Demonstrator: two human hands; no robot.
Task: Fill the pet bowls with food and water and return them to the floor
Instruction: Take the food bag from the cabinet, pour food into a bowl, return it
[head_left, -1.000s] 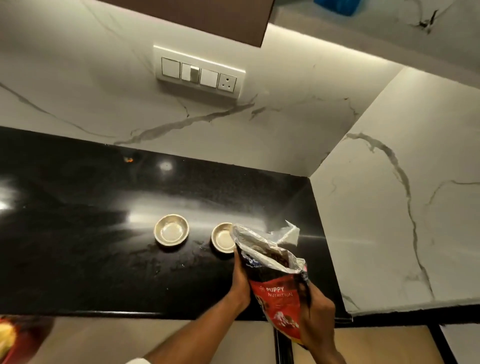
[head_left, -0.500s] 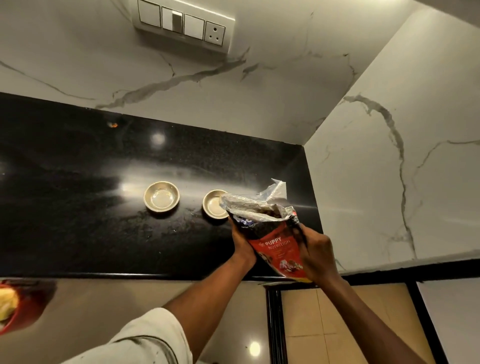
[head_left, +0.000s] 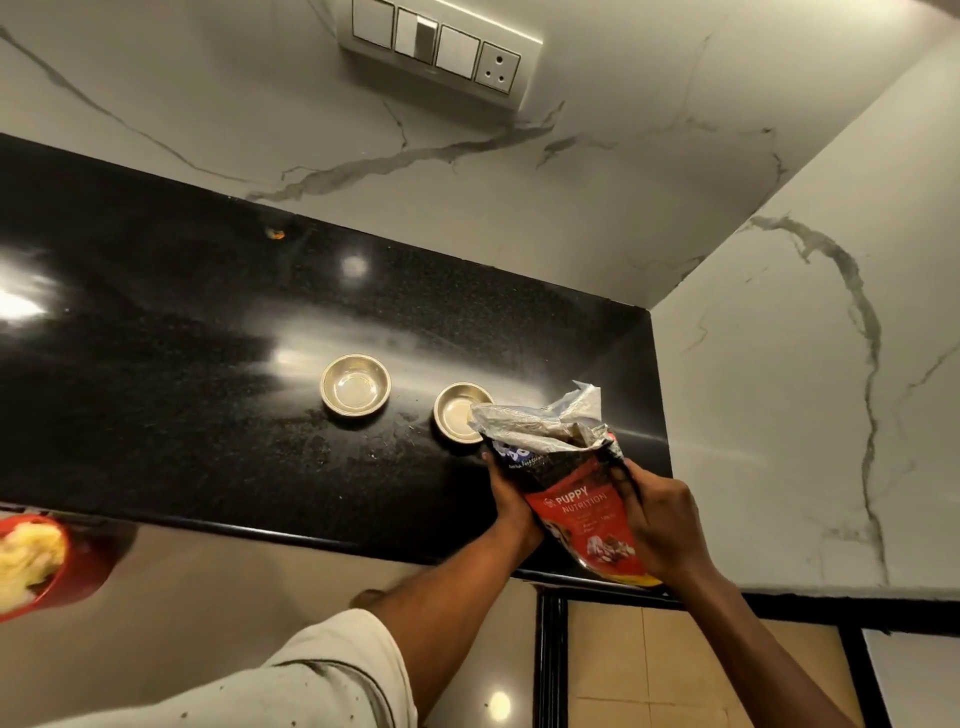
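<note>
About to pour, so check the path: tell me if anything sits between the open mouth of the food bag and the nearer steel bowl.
Nothing visible does. The food bag, held by the left hand and right hand, has its open mouth overlapping the nearer bowl. The other bowl stands apart to the left.

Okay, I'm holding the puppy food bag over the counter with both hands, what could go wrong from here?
1. The torn, crumpled mouth of the red-and-black puppy food bag already overlaps the right small steel bowl; kibble may gush past its small rim onto the black granite counter.
2. The left steel bowl sits close by, so stray pieces could land in it.
</note>
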